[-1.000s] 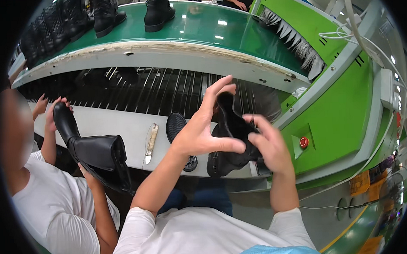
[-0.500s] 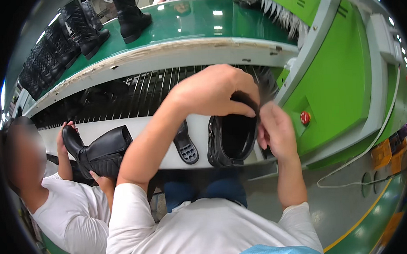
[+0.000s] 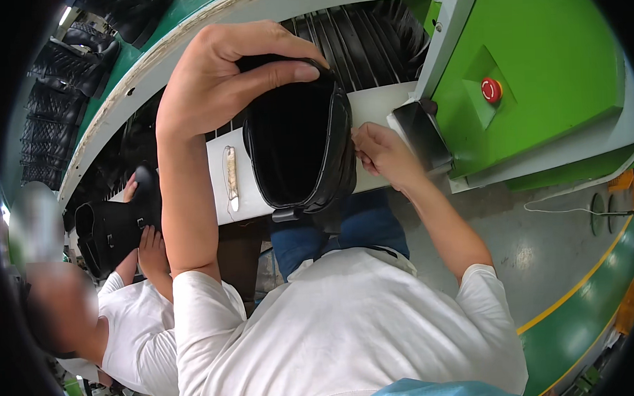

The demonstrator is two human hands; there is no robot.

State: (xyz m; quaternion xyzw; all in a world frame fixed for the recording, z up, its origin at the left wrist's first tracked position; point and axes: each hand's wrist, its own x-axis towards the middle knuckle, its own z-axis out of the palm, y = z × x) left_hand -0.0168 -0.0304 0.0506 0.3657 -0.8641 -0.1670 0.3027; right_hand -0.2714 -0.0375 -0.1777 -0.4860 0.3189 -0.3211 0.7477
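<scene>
A black boot (image 3: 297,143) stands with its shaft opening facing up toward me, its dark inside showing. My left hand (image 3: 232,79) reaches over the far rim and pinches the shaft's top edge between thumb and fingers. At the boot's right side is my right hand (image 3: 385,154), its fingers curled together close to the leather. What those fingers hold, if anything, is hidden. Left of the boot, a slim tool with a pale wrapped handle (image 3: 231,176) lies on the white ledge (image 3: 223,214).
On my left a co-worker (image 3: 136,330) in white holds another black boot (image 3: 115,229). Quilted boots (image 3: 56,116) line the green table. A slatted dark conveyor (image 3: 353,46) runs behind the ledge. A green machine with a red button (image 3: 491,90) and a dark rectangular object (image 3: 423,133) are at right.
The view has shifted, and the boot now appears larger and higher. My left hand still holds its rim; my right hand is lower along its side. The upturned sole left of it is out of sight.
</scene>
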